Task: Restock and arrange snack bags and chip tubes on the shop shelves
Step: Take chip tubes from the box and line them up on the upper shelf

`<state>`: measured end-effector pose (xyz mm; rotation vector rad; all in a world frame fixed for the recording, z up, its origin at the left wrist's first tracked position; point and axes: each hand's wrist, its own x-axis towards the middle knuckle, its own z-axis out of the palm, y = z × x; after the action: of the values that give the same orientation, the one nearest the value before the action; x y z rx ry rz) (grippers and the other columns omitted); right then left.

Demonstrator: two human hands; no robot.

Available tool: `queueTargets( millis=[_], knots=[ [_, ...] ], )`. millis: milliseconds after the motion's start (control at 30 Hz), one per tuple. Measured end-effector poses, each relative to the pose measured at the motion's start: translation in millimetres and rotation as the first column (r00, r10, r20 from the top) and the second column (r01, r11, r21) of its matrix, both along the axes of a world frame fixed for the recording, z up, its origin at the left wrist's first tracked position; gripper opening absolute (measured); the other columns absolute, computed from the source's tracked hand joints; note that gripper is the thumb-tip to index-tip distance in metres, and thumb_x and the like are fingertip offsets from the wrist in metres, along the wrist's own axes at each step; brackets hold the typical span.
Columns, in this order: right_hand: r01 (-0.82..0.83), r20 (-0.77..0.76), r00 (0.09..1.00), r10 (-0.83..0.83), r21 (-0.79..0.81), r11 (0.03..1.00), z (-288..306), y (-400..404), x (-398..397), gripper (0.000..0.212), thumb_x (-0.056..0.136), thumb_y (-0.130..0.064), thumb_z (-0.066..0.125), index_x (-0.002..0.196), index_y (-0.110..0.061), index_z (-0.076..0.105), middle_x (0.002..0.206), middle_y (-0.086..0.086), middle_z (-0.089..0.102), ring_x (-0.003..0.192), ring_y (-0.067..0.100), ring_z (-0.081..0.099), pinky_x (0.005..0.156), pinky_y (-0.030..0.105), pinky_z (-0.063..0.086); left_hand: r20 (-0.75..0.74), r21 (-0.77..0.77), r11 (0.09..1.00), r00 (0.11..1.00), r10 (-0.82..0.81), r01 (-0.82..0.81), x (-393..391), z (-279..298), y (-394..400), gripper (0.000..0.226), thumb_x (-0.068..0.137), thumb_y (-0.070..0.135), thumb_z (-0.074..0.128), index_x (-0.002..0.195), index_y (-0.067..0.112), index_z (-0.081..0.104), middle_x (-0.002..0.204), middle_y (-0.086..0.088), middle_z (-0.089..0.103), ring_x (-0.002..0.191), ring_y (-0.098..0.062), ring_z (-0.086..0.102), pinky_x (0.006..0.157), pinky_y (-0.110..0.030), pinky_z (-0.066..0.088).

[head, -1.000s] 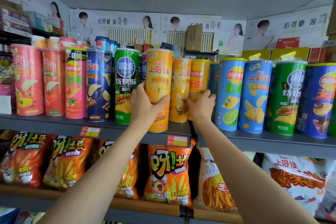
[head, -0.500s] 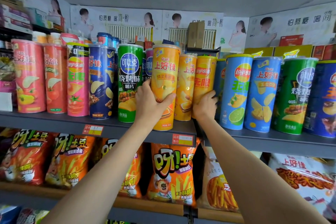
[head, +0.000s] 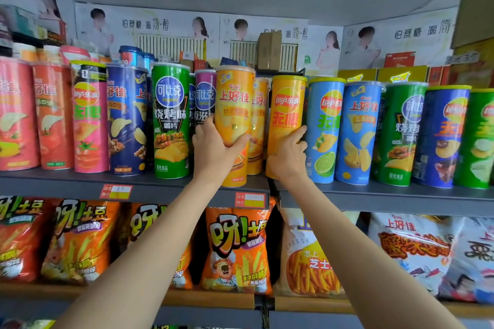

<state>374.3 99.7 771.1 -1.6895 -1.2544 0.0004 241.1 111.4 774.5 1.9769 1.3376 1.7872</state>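
A row of chip tubes stands on the grey upper shelf (head: 160,184). My left hand (head: 213,149) grips an orange Oishi tube (head: 234,104) at the shelf's front edge, fingers round its left side and thumb across its front. My right hand (head: 288,155) grips an orange Lay's tube (head: 286,107) just to the right, fingers wrapped round its lower right side. Another orange Oishi tube (head: 259,120) stands between and behind them. A green Copico tube (head: 169,120) stands left of my left hand, a light-blue Lay's tube (head: 324,128) right of my right hand.
Red, pink and dark-blue tubes fill the shelf's left, blue and green tubes its right. Orange fry-snack bags (head: 235,248) and a cheese bag (head: 307,262) stand on the wooden shelf below. Price tags (head: 250,200) hang on the shelf edge. Boxes stand behind the tubes.
My right hand has slid up and round the orange Lay's tube, which now stands further forward and more upright. My left hand keeps its grip on the Oishi tube.
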Motion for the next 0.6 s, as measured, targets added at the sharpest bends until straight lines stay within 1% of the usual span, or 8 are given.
queueTargets(
  millis=[33, 100, 167, 200, 267, 400, 500, 600],
  knots=[
    [0.012, 0.028, 1.000, -0.012, 0.007, 1.000, -2, -1, -1, 0.089, 0.088, -0.009, 0.053, 0.144, 0.002, -0.015, 0.139, 0.028, 0.024, 0.125, 0.046, 0.035, 0.105, 0.044, 0.029, -0.004, -0.007, 1.000, 1.000, 0.001, -0.001, 1, 0, 0, 0.083, 0.077, 0.046, 0.069, 0.140, 0.010, 0.028, 0.132, -0.012, 0.039, 0.124, -0.027, 0.038, 0.099, -0.039, 0.035],
    [0.061, 0.145, 0.987, -0.065, 0.032, 0.998, -7, -1, -3, 0.091, 0.088, -0.015, 0.056, 0.144, 0.005, -0.013, 0.140, 0.026, 0.024, 0.126, 0.041, 0.035, 0.105, 0.039, 0.029, -0.005, -0.006, 1.000, 1.000, 0.000, 0.000, 2, 0, 0, 0.083, 0.077, 0.046, 0.068, 0.140, 0.010, 0.028, 0.132, -0.012, 0.039, 0.124, -0.028, 0.038, 0.100, -0.041, 0.035],
    [0.116, 0.273, 0.952, -0.138, 0.097, 0.989, -15, 1, -3, 0.090, 0.089, -0.018, 0.057, 0.144, 0.007, -0.010, 0.143, 0.025, 0.020, 0.127, 0.037, 0.036, 0.104, 0.036, 0.031, 0.004, 0.004, 1.000, 1.000, -0.005, 0.005, 1, 0, 0, 0.084, 0.077, 0.046, 0.069, 0.140, 0.009, 0.029, 0.132, -0.013, 0.040, 0.124, -0.028, 0.039, 0.102, -0.040, 0.036],
    [0.136, 0.300, 0.938, -0.172, 0.137, 0.981, -20, 3, -3, 0.088, 0.090, -0.018, 0.056, 0.145, 0.006, -0.008, 0.145, 0.024, 0.018, 0.126, 0.037, 0.037, 0.102, 0.036, 0.033, 0.004, 0.010, 1.000, 1.000, -0.009, 0.009, 0, -1, 0, 0.083, 0.077, 0.045, 0.069, 0.140, 0.008, 0.029, 0.132, -0.013, 0.041, 0.124, -0.028, 0.039, 0.102, -0.040, 0.036],
    [0.175, 0.303, 0.925, -0.230, 0.200, 0.964, -25, 6, -4, 0.081, 0.093, -0.013, 0.052, 0.147, 0.001, -0.007, 0.147, 0.023, 0.017, 0.118, 0.037, 0.044, 0.098, 0.036, 0.036, -0.009, 0.006, 1.000, 1.000, -0.014, 0.014, -1, -5, -1, 0.082, 0.076, 0.044, 0.070, 0.138, 0.007, 0.030, 0.130, -0.013, 0.042, 0.122, -0.028, 0.041, 0.102, -0.041, 0.037],
    [0.198, 0.301, 0.918, -0.257, 0.214, 0.957, -26, 5, -5, 0.082, 0.090, -0.005, 0.051, 0.149, -0.007, -0.007, 0.149, 0.022, 0.013, 0.107, 0.040, 0.047, 0.094, 0.040, 0.038, -0.060, -0.032, 0.999, 0.998, -0.007, 0.005, -4, -17, -4, 0.084, 0.073, 0.044, 0.073, 0.137, 0.010, 0.030, 0.130, -0.011, 0.041, 0.121, -0.027, 0.043, 0.098, -0.039, 0.038],
    [0.209, 0.293, 0.913, -0.284, 0.263, 0.942, -30, 1, -5, 0.081, 0.087, 0.001, 0.051, 0.149, -0.005, -0.001, 0.149, 0.025, 0.015, 0.108, 0.044, 0.045, 0.095, 0.044, 0.039, -0.083, -0.034, 0.999, 0.997, 0.009, -0.012, -6, -17, -6, 0.083, 0.073, 0.045, 0.072, 0.137, 0.010, 0.031, 0.130, -0.009, 0.043, 0.120, -0.025, 0.045, 0.093, -0.035, 0.039],
    [0.229, 0.280, 0.906, -0.316, 0.302, 0.925, -34, 1, -5, 0.079, 0.083, 0.003, 0.056, 0.148, 0.001, 0.010, 0.144, 0.031, 0.025, 0.112, 0.047, 0.044, 0.097, 0.048, 0.039, -0.109, -0.034, 0.999, 0.994, 0.014, -0.017, -3, -14, -9, 0.083, 0.074, 0.045, 0.072, 0.138, 0.010, 0.031, 0.130, -0.008, 0.044, 0.118, -0.025, 0.047, 0.090, -0.034, 0.040]
  ],
)
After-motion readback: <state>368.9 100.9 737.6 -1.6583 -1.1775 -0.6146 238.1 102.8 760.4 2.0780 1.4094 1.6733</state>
